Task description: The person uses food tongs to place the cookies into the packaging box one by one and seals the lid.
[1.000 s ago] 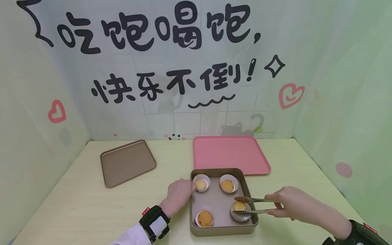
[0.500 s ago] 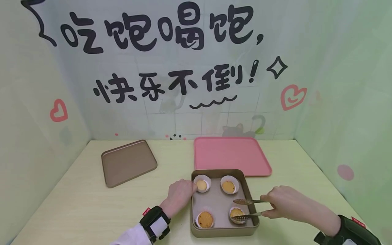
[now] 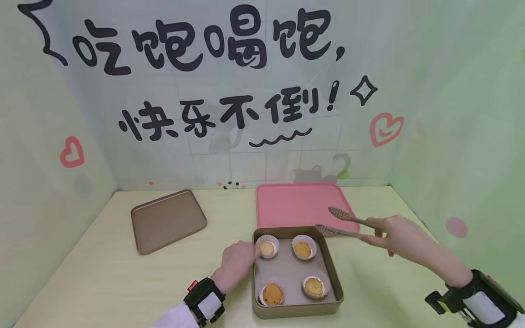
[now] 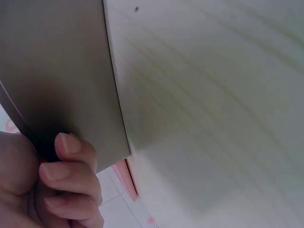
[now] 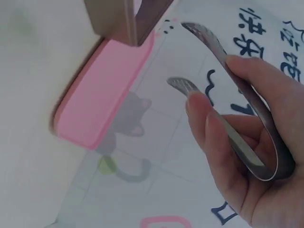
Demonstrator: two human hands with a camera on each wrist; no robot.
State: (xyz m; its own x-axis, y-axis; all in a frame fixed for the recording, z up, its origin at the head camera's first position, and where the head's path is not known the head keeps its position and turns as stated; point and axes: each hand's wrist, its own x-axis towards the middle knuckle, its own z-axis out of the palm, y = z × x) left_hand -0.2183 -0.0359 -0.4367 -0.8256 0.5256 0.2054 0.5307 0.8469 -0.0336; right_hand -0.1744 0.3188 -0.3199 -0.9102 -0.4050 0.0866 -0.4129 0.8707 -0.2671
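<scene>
My left hand (image 3: 238, 262) pinches the left wall of a square brown baking tin (image 3: 297, 310), near its far corner. In the left wrist view, curled fingers (image 4: 71, 178) lie at the tin's outer side (image 4: 71, 57). Inside the tin stand paper cups with cookies: a pale one (image 3: 267, 248) far left, a speckled one (image 3: 302, 249) far right, another (image 3: 272, 294) near left, and a ring-marked one (image 3: 314, 287) near right. My right hand (image 3: 404, 237) holds metal tongs (image 5: 228, 116) with the arms spread apart and nothing between the tips, above the tin's far right corner.
A pink tray (image 3: 301, 205) lies behind the baking tin, its near edge close to the tin's far wall. Toward the left back of the wooden table (image 3: 135, 282) lies a shallow brown tray (image 3: 168, 221). Printed cloth walls (image 3: 184, 91) stand at the back and both sides.
The tongs opened around the near right cookie, which now sits in its cup, and my right hand rose with them toward the far right. My left hand stays at the tin's wall.
</scene>
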